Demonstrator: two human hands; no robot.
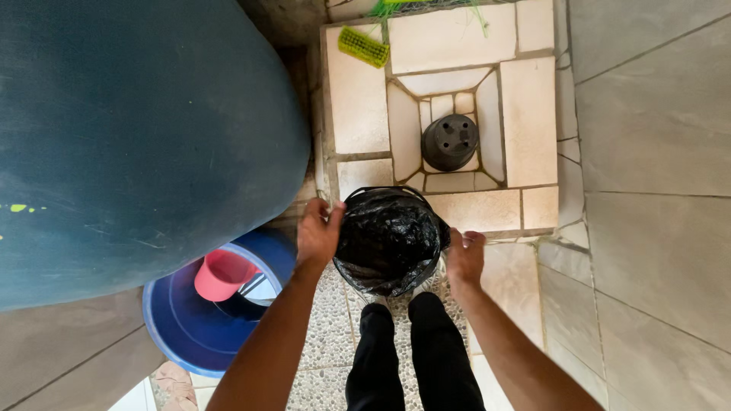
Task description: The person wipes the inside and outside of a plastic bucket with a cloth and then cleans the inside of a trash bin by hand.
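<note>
A small bin lined with a black plastic bag [388, 240] stands on the pebbled floor just in front of my legs. My left hand [318, 232] grips the bag's rim on its left side. On the right side, my right hand [464, 257] has its fingers closed on the bag's edge. The bag's crinkled plastic covers the opening, so the inside of the bin is hidden.
A big dark blue-green tank [137, 137] fills the left. Below it sits a blue basin [186, 327] with a pink scoop [222, 274]. Ahead is a raised tiled wash basin [525, 114] with an upturned black pot [450, 141] and a green brush [363, 46].
</note>
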